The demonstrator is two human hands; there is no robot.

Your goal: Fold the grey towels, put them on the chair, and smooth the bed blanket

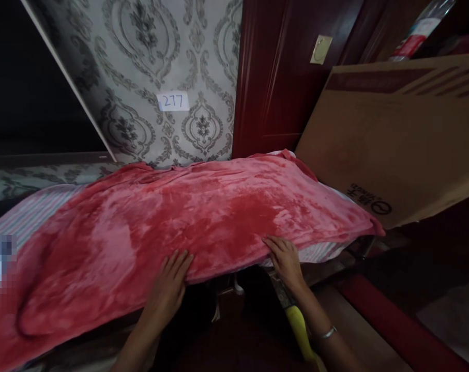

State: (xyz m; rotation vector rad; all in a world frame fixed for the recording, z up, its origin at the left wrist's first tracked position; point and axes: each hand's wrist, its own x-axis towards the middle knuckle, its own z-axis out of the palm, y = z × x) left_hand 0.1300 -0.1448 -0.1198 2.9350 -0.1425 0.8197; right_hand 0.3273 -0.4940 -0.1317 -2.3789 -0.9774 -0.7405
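Note:
A red plush blanket (234, 212) lies spread over a long low surface, its pile showing lighter and darker patches. Near the blanket's front edge, my left hand (170, 284) rests on top with its fingers laid out over the fabric. My right hand (284, 258) lies further right on the same edge, fingers flat on the plush and a bracelet on its wrist. From under the blanket a striped cloth (321, 252) shows at the right front and at the far left. Neither thumb can be seen clearly.
Behind the blanket stands a patterned wall with a paper label (173, 101) reading 277. A dark screen (40, 88) is at the left. On the right, a large cardboard box (405, 134) leans beside a dark red door (273, 67), with a plastic bottle (424, 28) above it.

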